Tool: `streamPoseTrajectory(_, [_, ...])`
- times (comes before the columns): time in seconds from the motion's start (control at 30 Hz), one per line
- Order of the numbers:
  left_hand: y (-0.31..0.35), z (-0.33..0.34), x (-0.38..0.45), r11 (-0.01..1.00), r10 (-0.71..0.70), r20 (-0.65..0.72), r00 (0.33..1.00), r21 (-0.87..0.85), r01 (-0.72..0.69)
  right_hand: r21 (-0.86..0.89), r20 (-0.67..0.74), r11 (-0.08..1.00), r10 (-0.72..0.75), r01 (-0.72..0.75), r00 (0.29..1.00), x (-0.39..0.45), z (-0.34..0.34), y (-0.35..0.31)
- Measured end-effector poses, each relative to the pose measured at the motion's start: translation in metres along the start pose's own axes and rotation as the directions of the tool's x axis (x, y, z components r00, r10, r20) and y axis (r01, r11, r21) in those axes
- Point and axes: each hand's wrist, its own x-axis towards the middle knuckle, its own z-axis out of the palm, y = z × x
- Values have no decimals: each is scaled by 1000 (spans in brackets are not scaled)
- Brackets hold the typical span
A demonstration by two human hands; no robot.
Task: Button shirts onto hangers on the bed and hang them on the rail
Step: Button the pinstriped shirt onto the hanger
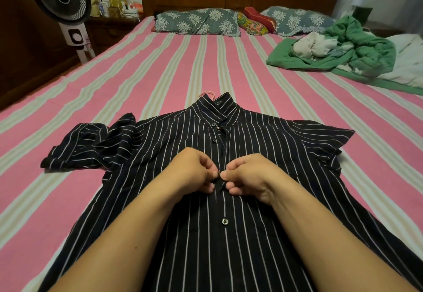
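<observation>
A black shirt with thin white stripes [263, 154] lies face up on the bed, collar pointing away from me. A pink hanger hook [207, 93] pokes out of the collar. My left hand [194, 172] and my right hand [247, 175] meet at the shirt's front placket, mid-chest. Each pinches one edge of the placket between thumb and fingers, thumbs nearly touching. One button [225, 221] below my hands is fastened. Two buttons above them near the collar sit on the left edge, with the placket gaping there.
The bed has a pink and cream striped sheet [160, 67]. A heap of green and white clothes [338, 49] lies at the right. Pillows [196, 21] line the wooden headboard. A standing fan [61, 1] is at the left beside a cluttered nightstand.
</observation>
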Motion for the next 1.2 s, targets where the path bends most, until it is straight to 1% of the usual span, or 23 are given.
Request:
streamPoseTrajectory(0.03, [0, -2, -1, 997, -8, 17, 1000, -72, 9, -1, 8, 1000, 5, -5, 1000, 0, -1, 0])
streamPoseTrajectory(0.1, [1, -4, -2, 988, -19, 39, 999, -155, 25, -5, 26, 1000, 15, -15, 1000, 0, -2, -1])
streamPoseTrajectory(0.2, [2, 0, -2, 977, -36, 32, 999, -211, 42, -4, 32, 1000, 17, -17, 999, 1, -2, -1])
streamPoseTrajectory(0.27, [2, 2, 0, 976, -45, 12, 999, -214, 47, -6, 35, 1000, 14, -14, 999, 1, -2, 0])
streamPoseTrajectory(0.4, [0, 3, 2, 980, -30, -3, 1000, -196, 29, -13, 72, 1000, 14, -13, 997, 0, -5, 0])
streamPoseTrajectory(0.6, [0, 4, 0, 993, 5, -45, 999, -119, -10, 17, 226, 999, 43, -49, 973, -5, -17, -3])
streamPoseTrajectory(0.7, [0, 4, 0, 997, 9, -64, 998, -79, -14, 12, 261, 999, 46, -51, 964, -9, -20, -5])
streamPoseTrajectory(0.8, [0, 5, 3, 997, -6, -75, 997, -81, 0, 16, 268, 999, 45, -51, 962, -12, -20, -6])
streamPoseTrajectory(0.87, [1, 5, 3, 995, -16, -52, 998, -95, 11, 17, 261, 999, 43, -49, 964, -13, -19, -5])
streamPoseTrajectory(0.93, [1, 4, 2, 998, 0, -29, 1000, -64, -2, 17, 254, 999, 43, -49, 966, -14, -19, -5])
streamPoseTrajectory(1.03, [-1, 3, 0, 999, 37, -53, 998, -1, -37, -4, 262, 998, 56, -57, 964, -14, -18, -5])
streamPoseTrajectory(1.2, [0, 6, -3, 998, 44, -92, 995, 44, -40, -36, 249, 998, 57, -49, 967, -15, -17, -6])
